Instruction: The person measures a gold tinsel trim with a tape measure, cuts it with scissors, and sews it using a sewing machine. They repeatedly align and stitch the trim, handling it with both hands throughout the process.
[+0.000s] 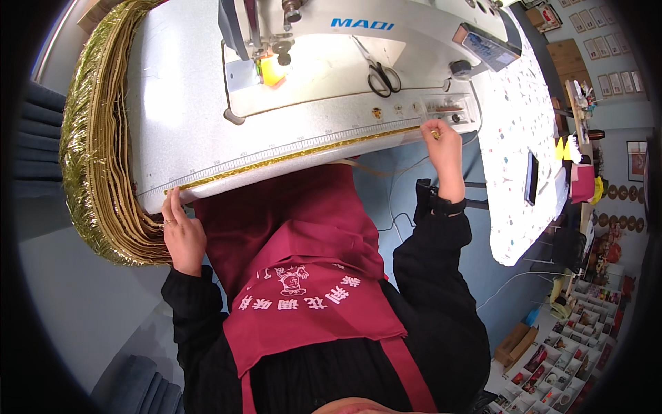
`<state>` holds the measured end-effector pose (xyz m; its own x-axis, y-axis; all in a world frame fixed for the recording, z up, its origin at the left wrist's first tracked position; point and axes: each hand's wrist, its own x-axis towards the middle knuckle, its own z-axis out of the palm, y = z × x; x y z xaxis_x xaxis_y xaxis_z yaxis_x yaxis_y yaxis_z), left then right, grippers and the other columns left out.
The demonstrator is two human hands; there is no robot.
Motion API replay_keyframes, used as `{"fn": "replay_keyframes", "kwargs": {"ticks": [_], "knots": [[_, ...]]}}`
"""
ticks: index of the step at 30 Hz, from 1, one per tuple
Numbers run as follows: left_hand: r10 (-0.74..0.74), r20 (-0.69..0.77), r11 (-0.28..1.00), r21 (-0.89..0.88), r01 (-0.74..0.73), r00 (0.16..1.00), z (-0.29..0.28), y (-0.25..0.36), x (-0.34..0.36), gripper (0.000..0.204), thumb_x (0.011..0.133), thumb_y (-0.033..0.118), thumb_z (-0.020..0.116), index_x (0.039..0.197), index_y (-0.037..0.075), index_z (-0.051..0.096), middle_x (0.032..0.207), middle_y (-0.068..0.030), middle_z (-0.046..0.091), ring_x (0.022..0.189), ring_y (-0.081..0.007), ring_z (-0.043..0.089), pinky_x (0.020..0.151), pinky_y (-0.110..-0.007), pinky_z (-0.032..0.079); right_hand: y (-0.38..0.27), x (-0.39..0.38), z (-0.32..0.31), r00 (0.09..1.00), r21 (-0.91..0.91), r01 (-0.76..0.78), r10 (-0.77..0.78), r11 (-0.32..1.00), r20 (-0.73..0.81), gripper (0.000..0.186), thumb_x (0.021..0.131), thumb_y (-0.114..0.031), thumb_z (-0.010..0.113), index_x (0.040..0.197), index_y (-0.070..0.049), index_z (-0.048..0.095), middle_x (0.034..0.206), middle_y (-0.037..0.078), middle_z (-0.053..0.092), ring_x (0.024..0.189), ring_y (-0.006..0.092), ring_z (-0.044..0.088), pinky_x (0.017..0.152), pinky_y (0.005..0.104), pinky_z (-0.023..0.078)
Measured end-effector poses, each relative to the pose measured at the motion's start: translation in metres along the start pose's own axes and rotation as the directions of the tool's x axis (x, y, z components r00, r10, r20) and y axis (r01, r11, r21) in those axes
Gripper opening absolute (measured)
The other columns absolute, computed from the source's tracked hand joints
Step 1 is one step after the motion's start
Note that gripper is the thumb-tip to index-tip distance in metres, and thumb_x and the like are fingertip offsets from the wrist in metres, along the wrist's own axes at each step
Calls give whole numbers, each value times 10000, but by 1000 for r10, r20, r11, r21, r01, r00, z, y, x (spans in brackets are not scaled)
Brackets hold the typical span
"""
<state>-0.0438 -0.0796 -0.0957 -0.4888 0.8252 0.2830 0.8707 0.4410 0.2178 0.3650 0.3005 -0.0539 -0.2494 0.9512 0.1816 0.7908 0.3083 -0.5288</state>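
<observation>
A narrow gold glitter trim (296,158) is stretched straight along the printed ruler at the front edge of the grey sewing table. My left hand (183,238) has its fingertips closed on the trim's left end, at the table's front left corner. At the other end, my right hand (443,148) pinches the trim, and a bit of gold shows between the fingers. Hanging in folds over the table's left side, a thick stack of gold fringed fabric (103,138) reaches down beside my left hand.
A sewing machine (386,48) spans the back, its needle area lit. Black-handled scissors (381,77) lie under its arm. A small parts tray (452,110) sits near my right hand. Farther right, a phone (531,178) rests on a patterned cloth (507,214).
</observation>
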Motion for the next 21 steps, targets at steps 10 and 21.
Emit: {"fn": "replay_keyframes", "kwargs": {"ticks": [10,21], "knots": [[-4,-11,1000,9,4,1000,3,14,4,741,784,-136,548,1505,28,489,1445,-234,524,1253,-428,625,938,-458,584,23,21,1,997,-83,-51,56,995,59,198,908,-259,743,991,-81,775,924,159,777,864,369,746,757,439,574],[-58,54,998,-28,59,997,2,14,3,764,799,-148,501,1539,31,444,1443,-218,495,1388,-426,528,1059,-467,526,30,43,-10,958,35,-90,77,995,277,236,884,-205,749,977,12,762,864,161,766,791,272,745,733,356,555]]}}
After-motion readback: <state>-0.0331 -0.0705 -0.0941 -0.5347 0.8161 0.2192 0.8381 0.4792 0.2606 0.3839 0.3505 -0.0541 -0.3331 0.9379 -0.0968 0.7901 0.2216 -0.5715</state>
